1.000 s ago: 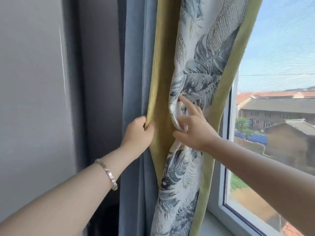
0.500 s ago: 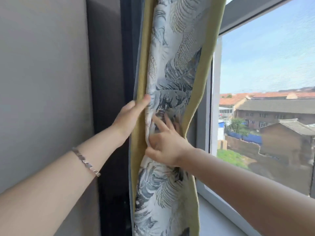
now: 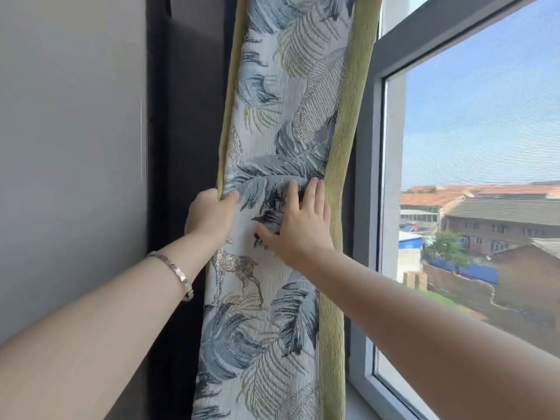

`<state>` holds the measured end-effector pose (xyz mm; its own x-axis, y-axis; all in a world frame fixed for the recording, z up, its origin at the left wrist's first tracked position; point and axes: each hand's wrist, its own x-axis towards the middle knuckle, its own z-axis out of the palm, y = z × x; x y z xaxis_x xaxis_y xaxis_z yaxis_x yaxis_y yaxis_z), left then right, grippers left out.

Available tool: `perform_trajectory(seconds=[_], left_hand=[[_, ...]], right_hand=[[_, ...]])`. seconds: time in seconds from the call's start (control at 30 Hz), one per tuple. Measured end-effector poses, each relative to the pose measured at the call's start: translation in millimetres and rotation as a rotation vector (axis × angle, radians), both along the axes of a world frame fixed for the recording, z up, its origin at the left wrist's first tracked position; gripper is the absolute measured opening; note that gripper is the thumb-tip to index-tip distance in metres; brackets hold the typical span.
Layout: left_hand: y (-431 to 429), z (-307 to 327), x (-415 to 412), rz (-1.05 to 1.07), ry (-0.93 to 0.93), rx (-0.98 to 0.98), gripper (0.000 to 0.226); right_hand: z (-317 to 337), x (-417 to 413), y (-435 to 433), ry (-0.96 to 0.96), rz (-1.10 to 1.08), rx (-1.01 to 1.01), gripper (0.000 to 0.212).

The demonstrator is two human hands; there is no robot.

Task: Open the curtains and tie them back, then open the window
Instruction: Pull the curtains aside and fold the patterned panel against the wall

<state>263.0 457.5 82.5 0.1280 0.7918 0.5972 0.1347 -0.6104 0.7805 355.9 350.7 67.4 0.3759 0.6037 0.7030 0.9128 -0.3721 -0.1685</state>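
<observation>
From my feed, left to right: plain grey wall [image 3: 69, 177], then a dark vertical panel [image 3: 185, 131], its bottom cut off by my left forearm. One bracelet [image 3: 175, 272] on that wrist.

Left hand [image 3: 210, 215] is closed on the left edge of the curtain [image 3: 281, 116]; fingers wrap behind the green border, so I can't see them, only knuckles and thumb. One curtain visible, gathered into a narrow column between the dark panel and the window frame [image 3: 368, 207]. Long axis runs near vertical, leaning slightly: top sits further right than bottom. Top and bottom both run out of frame. Leaf print with one glittery deer [image 3: 235, 268], green border on each side, two strips total.

Right hand [image 3: 298, 225] is open, palm flat against the printed face, fingers spread and pointing up, fingertips near the right green strip. Not gripping anything.

One window [image 3: 485, 177] on the far right, sash appears seated in the frame. Can't make out a handle. View through the glass is hazy, as if through mesh; rooftops [image 3: 491, 204] and sky are soft. The sill at bottom right is mostly cropped.
</observation>
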Motion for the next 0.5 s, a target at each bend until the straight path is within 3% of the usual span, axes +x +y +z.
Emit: perform_trajectory(seconds=[0.2,0.5], left_hand=[[70,6,18,0.002,0.049,0.069,0.044],[200,35,93,-0.046,0.171,0.178,0.043]], right_hand=[[18,34,75,-0.046,0.01,-0.102,0.099],[49,99,214,-0.074,-0.167,-0.034,0.102]])
